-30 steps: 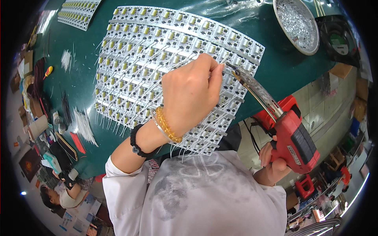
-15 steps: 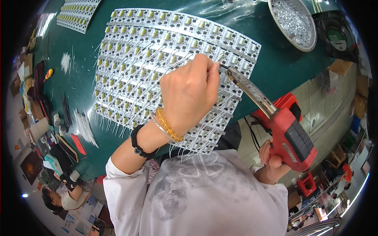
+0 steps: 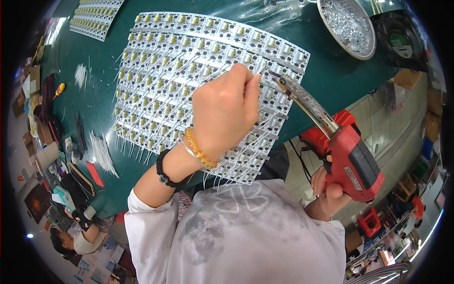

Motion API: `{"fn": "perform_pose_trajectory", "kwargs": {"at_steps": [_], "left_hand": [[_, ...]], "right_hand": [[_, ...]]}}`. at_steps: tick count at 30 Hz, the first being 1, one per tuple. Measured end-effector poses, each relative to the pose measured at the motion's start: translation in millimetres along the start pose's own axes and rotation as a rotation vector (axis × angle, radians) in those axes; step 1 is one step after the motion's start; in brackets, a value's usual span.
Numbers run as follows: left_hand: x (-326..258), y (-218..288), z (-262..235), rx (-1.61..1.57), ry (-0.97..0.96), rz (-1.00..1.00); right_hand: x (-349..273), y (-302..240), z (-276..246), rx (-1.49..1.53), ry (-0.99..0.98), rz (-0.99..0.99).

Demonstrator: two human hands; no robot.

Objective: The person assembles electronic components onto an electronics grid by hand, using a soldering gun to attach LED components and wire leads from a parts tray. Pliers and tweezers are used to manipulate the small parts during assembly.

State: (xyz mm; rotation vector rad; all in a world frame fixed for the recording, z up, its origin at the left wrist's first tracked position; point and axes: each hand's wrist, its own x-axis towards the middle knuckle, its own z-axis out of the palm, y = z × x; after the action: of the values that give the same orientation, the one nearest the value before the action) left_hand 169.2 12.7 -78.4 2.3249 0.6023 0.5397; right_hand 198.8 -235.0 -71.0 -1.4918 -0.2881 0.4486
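Note:
My left hand (image 3: 226, 106) is closed in a pinch over the right half of a panel of circuit boards (image 3: 163, 35). A thin white wire seems to be between thumb and forefinger, mostly hidden by the hand. Rows of small yellowish parts cover the panel, and many white wires slant across it. In my right hand (image 3: 328, 191) is a red and black soldering gun (image 3: 352, 165), gripped by its handle at the right. Its metal barrel points up and left, with the dark tip just right of my left fingertips. Whether the tip touches the board I cannot tell.
A bowl of silvery bits (image 3: 347, 28) and a black reel (image 3: 399, 42) stand at the far right. White wires (image 3: 101, 154), red tubes (image 3: 94, 173) and a yellow-handled tool (image 3: 59, 89) lie on the green table (image 3: 101, 71). Another person (image 3: 78, 239) sits lower left.
The soldering gun has shifted slightly to the right, and its tip stands a little farther from my left fingertips. My left hand keeps its pinch in nearly the same place.

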Motion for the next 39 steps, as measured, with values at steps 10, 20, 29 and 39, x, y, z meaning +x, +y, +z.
{"fn": "perform_pose_trajectory", "kwargs": {"at_steps": [10, 20, 29, 39], "left_hand": [[2.3, 15.6, -21.4, -0.152, -0.089, -0.023], [-5.8, 9.7, -1.4, -0.147, -0.105, -0.163], [-4.7, 8.0, -3.2, -0.126, -0.134, -0.167], [-2.7, 6.8, -4.7, -0.175, -0.179, -0.217]], "right_hand": [[5.5, -19.9, 8.2, -0.080, 0.052, -0.053], [1.4, -18.4, 4.4, -0.098, 0.020, -0.026], [0.0, -15.0, 3.4, -0.081, -0.009, 0.000], [3.2, -15.0, 11.3, -0.094, -0.005, 0.010]]}}
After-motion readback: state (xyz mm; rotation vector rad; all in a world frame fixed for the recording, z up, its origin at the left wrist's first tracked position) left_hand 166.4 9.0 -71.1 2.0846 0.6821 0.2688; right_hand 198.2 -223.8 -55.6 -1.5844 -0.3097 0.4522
